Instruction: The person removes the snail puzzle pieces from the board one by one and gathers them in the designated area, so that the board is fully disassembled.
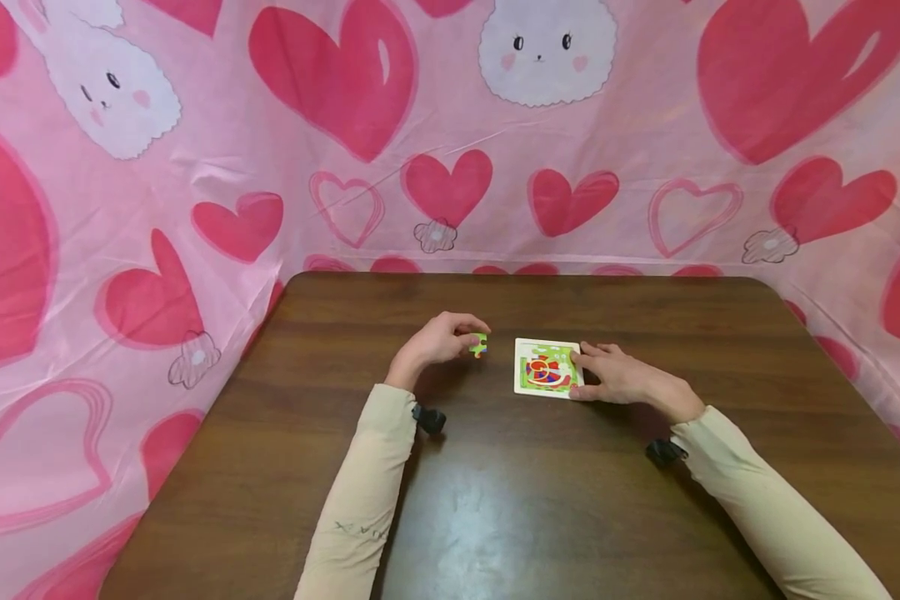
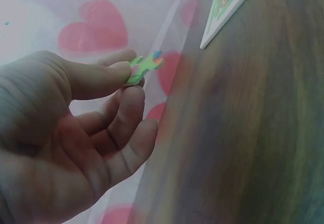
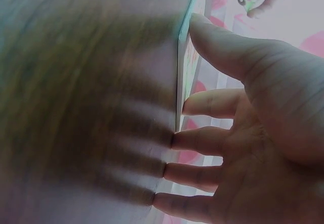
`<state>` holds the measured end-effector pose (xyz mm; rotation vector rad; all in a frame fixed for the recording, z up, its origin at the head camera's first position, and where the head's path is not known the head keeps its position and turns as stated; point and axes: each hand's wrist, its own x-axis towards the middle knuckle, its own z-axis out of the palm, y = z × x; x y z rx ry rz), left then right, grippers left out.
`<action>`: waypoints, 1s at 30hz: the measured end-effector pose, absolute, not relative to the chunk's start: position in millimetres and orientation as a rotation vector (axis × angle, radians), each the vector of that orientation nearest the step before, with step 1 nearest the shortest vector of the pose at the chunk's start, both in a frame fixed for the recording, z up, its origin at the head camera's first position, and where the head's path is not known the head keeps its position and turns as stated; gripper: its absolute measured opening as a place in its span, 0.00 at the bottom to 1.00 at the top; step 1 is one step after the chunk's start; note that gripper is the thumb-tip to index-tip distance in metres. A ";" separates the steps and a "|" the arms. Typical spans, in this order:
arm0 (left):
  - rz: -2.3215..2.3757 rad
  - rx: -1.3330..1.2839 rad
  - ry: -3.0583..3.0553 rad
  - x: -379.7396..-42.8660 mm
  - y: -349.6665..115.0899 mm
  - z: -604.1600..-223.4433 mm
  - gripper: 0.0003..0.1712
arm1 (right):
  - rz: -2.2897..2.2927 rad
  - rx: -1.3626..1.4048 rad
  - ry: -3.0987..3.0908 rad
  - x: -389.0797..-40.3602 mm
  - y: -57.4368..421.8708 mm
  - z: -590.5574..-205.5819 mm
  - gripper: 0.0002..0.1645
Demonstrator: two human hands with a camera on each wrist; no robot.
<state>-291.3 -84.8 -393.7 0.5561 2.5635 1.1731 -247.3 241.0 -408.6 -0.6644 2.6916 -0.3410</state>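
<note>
My left hand (image 1: pixel 438 340) pinches a small green jigsaw piece (image 1: pixel 479 344) between thumb and fingers, held up to the left of the puzzle board. In the left wrist view the piece (image 2: pixel 143 68) shows orange and blue on a knob, and the lower fingers curl loosely below it. The square puzzle board (image 1: pixel 518 371) has a white rim and a green picture with a red and purple spiral, like a snail. My right hand (image 1: pixel 630 375) rests at its right side. In the right wrist view the thumb and index finger touch the board (image 3: pixel 180 77), while other fingertips meet the tabletop.
The brown wooden table (image 1: pixel 495 467) has rounded far corners. Pink cloth (image 1: pixel 480 125) with hearts and rabbit faces hangs behind and beside it. A small black device sits at the left wrist (image 1: pixel 429 419) and another at the right wrist (image 1: pixel 666 452).
</note>
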 end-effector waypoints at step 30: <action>1.279 0.257 2.545 -305.4 -137.9 -410.5 0.08 | -0.348 -0.663 2.700 -246.1 239.9 -406.3 0.51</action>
